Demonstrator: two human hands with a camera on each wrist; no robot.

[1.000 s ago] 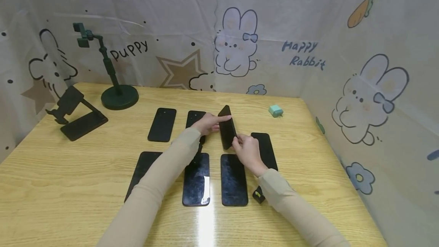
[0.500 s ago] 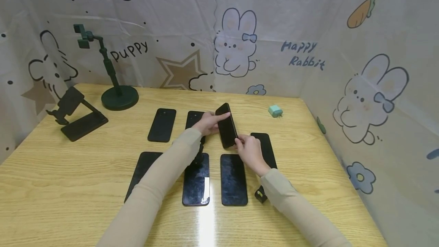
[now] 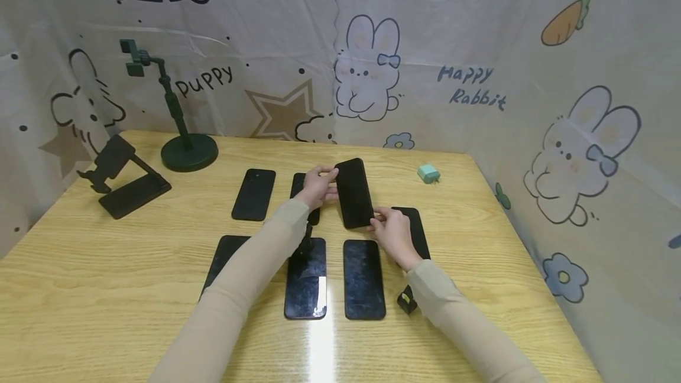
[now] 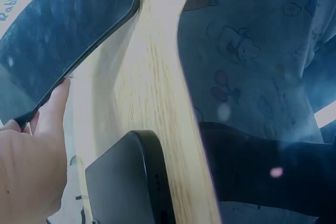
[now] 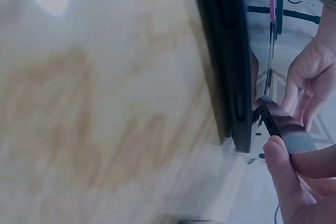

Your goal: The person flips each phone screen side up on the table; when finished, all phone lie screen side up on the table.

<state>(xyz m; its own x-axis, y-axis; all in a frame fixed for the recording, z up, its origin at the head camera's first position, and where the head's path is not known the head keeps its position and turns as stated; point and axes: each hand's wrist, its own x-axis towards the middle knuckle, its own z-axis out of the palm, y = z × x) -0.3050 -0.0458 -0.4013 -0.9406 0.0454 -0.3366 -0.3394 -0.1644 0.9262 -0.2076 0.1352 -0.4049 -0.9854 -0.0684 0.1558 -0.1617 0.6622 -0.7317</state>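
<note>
left hand (image 3: pixel 317 188) and right hand (image 3: pixel 393 232) both pinch the phone (image 3: pixel 353 194); probably light, stiff, slippery and crackable, so stick to its edges

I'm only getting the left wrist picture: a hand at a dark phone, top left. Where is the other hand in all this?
Observer: From the head view, the right hand pinches the lower right corner of that same held phone.

Visitor: Oh! And what stands at the back left of the table?

Observer: A dark green stand, upright on a round base.

Visitor: Is anything out there brighter than all this black?

Observer: Yes, a small turquoise plug lies near the back right corner.
</note>
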